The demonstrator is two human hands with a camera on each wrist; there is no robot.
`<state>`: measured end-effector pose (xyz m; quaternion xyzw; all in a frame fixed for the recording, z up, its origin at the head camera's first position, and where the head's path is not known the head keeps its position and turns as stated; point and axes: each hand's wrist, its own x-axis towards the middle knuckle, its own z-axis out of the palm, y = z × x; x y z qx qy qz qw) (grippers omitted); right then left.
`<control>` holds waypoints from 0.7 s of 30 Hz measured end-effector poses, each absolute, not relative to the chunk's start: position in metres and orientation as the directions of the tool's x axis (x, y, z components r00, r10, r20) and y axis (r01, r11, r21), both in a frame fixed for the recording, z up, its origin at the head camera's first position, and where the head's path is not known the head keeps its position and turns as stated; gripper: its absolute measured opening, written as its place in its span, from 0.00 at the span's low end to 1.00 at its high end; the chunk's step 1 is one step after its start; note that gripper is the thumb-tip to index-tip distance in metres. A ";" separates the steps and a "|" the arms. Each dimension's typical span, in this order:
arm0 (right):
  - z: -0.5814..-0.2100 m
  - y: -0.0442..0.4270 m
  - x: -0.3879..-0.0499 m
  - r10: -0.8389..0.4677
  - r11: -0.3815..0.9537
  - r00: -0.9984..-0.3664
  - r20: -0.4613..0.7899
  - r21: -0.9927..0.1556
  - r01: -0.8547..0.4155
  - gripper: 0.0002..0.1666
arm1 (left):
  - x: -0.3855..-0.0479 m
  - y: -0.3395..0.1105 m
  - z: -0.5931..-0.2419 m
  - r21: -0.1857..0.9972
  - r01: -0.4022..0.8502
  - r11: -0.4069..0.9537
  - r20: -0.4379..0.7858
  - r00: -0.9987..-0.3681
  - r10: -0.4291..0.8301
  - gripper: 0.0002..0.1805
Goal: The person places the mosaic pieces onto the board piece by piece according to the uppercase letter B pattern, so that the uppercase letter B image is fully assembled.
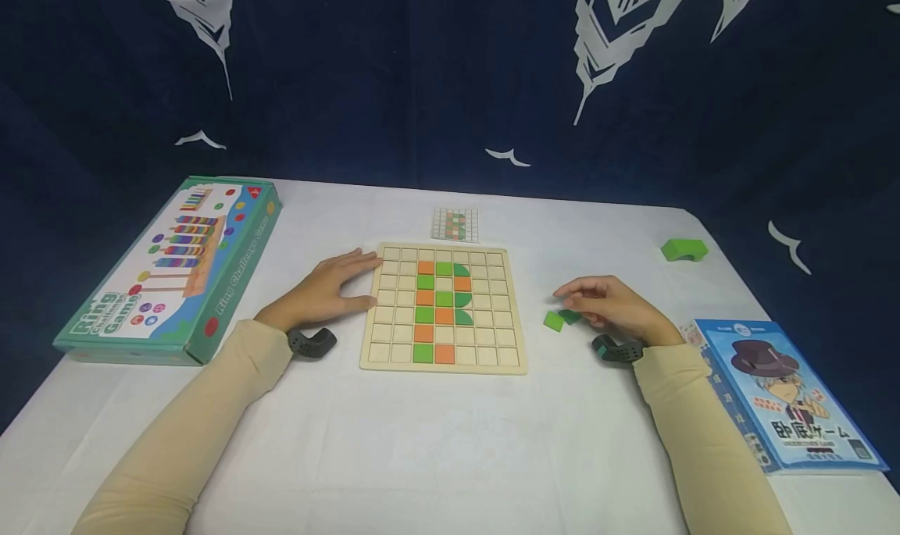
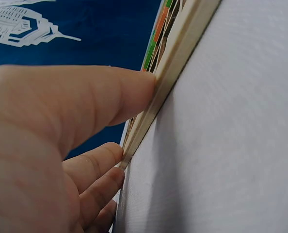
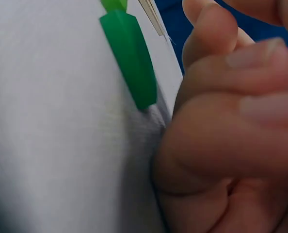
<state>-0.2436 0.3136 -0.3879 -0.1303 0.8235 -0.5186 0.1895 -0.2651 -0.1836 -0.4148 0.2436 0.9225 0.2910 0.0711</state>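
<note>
A wooden grid board [image 1: 394, 354] lies mid-table, with orange and green square tiles and several dark green rounded tiles set in its middle columns. My left hand [image 1: 319, 289] is at its left side; in the left wrist view the thumb [image 2: 120, 94] and fingertips touch the board's edge [image 2: 170, 73]. To the right of the board, my right hand [image 1: 608, 304] hovers with loosely bent fingers beside two loose pieces. These are a light green square tile [image 1: 553, 321] and a dark green tile [image 3: 129, 58], partly under the fingers in the head view. Nothing shows in its grasp.
Behind the board lies a small pattern card [image 1: 455, 224]. A green ring game box [image 1: 162, 269] stands at the left and a blue game box [image 1: 794, 398] at the right. A green arch-shaped block [image 1: 683, 249] sits at the far right, before a dark blue curtain [image 1: 394, 82].
</note>
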 end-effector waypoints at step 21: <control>-0.390 0.308 -0.245 -0.560 0.485 -0.820 -0.118 -0.850 -0.209 0.25 | -0.265 -0.183 -0.415 0.565 0.410 0.716 0.007 -0.870 0.493 0.43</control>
